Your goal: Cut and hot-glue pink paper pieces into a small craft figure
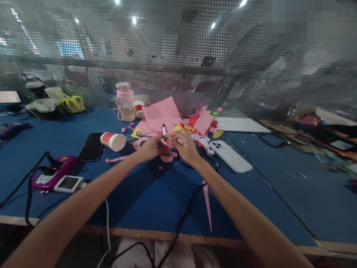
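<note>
My left hand (152,147) and my right hand (185,147) meet at the fingertips above a heap of pink paper scraps. The fingers of both are pinched together; whatever small thing is between them is too hidden to name. A white marker with a black cap (164,130) shows just beyond the fingertips, and I cannot tell whether they touch it. Behind it stands a large folded pink sheet (163,111). Under the hands lies a rounded pink paper piece (166,158). Close to my right hand is a white glue gun (206,144).
A red-and-white paper cup (113,141) lies beside a black phone (90,147). A pink bottle (125,102) stands behind. On the right are a white phone (231,156) and colourful craft pieces (205,122). A purple power strip (54,173) and cables sit left; a black cable (187,212) crosses the front edge.
</note>
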Tool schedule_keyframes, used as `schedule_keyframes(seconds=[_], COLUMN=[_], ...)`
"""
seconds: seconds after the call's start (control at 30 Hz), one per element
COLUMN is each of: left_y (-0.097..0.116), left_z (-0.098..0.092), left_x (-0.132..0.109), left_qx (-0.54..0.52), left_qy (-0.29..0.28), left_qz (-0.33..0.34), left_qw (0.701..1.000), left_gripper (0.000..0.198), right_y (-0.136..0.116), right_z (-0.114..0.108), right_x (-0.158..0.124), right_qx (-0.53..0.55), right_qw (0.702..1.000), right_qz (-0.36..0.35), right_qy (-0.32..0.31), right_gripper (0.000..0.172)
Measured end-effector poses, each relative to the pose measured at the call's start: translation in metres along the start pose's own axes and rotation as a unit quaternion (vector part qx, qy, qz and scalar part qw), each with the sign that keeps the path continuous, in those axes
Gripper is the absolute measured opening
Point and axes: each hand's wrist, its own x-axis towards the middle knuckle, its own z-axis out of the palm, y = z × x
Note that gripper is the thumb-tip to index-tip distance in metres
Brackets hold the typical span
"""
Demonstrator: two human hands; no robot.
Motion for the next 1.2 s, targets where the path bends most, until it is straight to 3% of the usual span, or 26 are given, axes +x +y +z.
schedule_keyframes(seconds=[0.23, 0.47, 1.2], left_y=[-0.024, -0.025, -0.027], left_z=[0.009, 0.011, 0.015], left_x=[0.008, 0.011, 0.01], left_qx=[-0.006, 0.069, 0.123], left_qy=[0.029, 0.052, 0.077], left_qz=[0.029, 0.027, 0.051], left_qw=[0.999, 0.996, 0.988], left_gripper=[0.037, 0.01, 0.011], right_y=[0.001, -0.002, -0.003], right_z=[-0.001, -0.002, 0.001], right_x=[0.0, 0.0, -0.001], right_qx=[0.0, 0.0, 0.01], right_qw=[1.0, 1.0, 1.0], right_qz=[0.004, -0.012, 0.007], right_qy=[0.0, -0.013, -0.026], right_gripper=[0.043, 0.043, 0.039])
